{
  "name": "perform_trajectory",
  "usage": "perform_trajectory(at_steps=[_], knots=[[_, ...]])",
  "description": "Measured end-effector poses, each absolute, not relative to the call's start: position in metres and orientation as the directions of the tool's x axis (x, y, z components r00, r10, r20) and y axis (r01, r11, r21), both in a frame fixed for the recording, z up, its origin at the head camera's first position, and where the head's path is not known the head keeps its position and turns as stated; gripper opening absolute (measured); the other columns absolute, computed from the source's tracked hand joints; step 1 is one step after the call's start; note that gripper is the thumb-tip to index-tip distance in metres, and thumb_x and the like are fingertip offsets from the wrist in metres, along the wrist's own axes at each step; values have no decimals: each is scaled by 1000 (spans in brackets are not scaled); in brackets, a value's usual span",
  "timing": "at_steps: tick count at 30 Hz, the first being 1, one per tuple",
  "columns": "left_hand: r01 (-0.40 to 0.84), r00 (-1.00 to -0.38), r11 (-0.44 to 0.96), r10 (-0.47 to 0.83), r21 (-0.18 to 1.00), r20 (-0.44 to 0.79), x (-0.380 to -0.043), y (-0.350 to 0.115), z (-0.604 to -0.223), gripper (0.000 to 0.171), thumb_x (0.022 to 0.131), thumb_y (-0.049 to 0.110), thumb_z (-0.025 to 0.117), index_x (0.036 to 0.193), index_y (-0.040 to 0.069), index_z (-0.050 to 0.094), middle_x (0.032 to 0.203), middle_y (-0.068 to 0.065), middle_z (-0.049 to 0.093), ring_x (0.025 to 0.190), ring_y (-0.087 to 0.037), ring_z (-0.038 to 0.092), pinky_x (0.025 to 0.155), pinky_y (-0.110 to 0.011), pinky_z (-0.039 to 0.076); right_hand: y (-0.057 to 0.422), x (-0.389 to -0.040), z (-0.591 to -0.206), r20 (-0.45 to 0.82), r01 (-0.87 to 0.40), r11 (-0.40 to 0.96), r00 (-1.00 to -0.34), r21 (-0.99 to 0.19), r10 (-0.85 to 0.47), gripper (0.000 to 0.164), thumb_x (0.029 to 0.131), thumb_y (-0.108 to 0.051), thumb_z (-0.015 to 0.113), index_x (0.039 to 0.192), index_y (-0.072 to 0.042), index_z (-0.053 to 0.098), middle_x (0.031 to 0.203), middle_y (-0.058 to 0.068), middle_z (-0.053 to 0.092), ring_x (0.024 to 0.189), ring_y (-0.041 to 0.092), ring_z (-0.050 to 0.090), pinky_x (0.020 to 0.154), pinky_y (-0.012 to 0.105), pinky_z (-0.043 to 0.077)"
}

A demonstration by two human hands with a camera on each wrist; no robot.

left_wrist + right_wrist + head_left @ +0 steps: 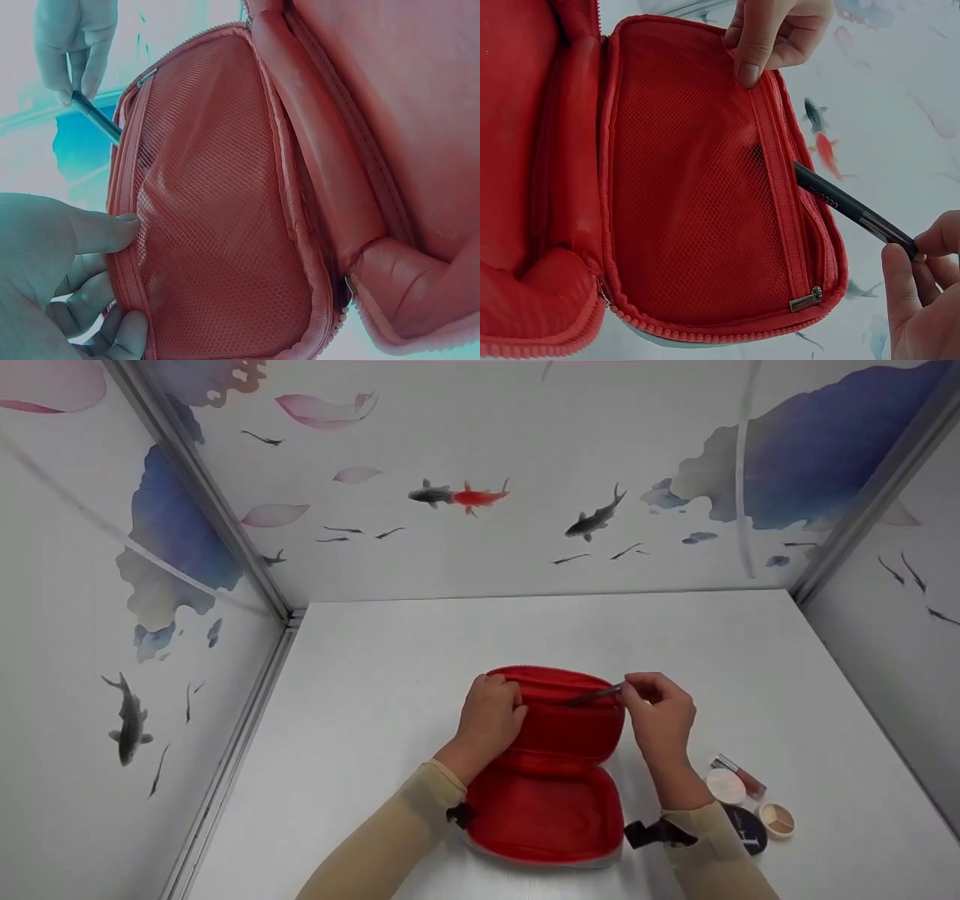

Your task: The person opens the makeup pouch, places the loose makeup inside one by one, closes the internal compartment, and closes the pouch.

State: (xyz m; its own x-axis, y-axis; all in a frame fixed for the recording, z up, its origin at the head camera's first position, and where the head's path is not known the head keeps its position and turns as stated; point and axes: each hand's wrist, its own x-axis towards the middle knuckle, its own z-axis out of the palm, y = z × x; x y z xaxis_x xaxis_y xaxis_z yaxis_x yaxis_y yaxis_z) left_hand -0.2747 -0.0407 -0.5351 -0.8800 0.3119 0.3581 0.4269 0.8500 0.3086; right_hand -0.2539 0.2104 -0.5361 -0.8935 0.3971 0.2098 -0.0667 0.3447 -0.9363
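A red zip makeup bag (pixel 544 817) lies unfolded on the table, its lid raised at the back. Inside the lid is a mesh pocket (pixel 690 180) with its zip undone along the top. My left hand (pixel 491 716) pinches the pocket's zip edge and the lid rim between thumb and fingers. Between the fingertips of my right hand (pixel 664 716) is the end of a slim black cosmetic pen (pixel 847 206) with pale lettering. Its far end is inside the pocket opening, showing only as a dark patch through the mesh.
Right of the bag, partly behind my right sleeve, lie a lip gloss tube (pixel 750 781), a white round puff (pixel 726 786), a black round compact (pixel 750 831) and a small round concealer palette (pixel 777 820). Painted wall panels (pixel 480 555) enclose the white table (pixel 360 660).
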Motion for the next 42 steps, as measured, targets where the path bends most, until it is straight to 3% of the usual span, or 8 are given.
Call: perform_trajectory(at_steps=[13,21,26,32,42], knots=[[450,-862,843,324,295,390,-275,-41,-538,22,93,19,82,78,12,67,80,-4,64,86,-22,63,87,-38,53,205,-252,-542,155,-39,340,-934,-940,322,15,101,-16,71,111,-9,79,105,11,77,92,17,68,76,15,57],[447,-866,842,322,304,381,-275,-40,-537,22,94,20,80,78,12,67,82,-3,65,87,-22,63,86,-37,53,205,-253,-545,119,-41,303,-962,-952,245,13,99,-11,72,107,-5,80,103,15,75,86,11,71,77,17,59],[443,-870,839,318,317,376,-274,-39,-536,23,94,19,80,77,12,67,81,-3,64,85,-22,62,85,-37,53,204,-254,-545,133,-47,359,-967,-932,218,10,96,-10,75,103,-7,82,102,13,77,84,8,70,75,16,57],[435,-878,841,316,323,361,-273,-40,-537,22,95,20,80,79,13,67,83,-3,65,87,-22,62,85,-36,53,201,-254,-546,181,-79,479,-968,-874,171,10,94,-9,77,102,-10,83,104,11,79,92,18,68,77,15,53],[440,-873,845,324,304,364,-274,-42,-536,22,93,20,82,78,13,68,82,-2,65,88,-22,63,87,-36,53,197,-255,-545,232,-134,605,-969,-785,86,11,93,-7,78,103,-10,82,105,11,79,99,28,72,87,44,59]])
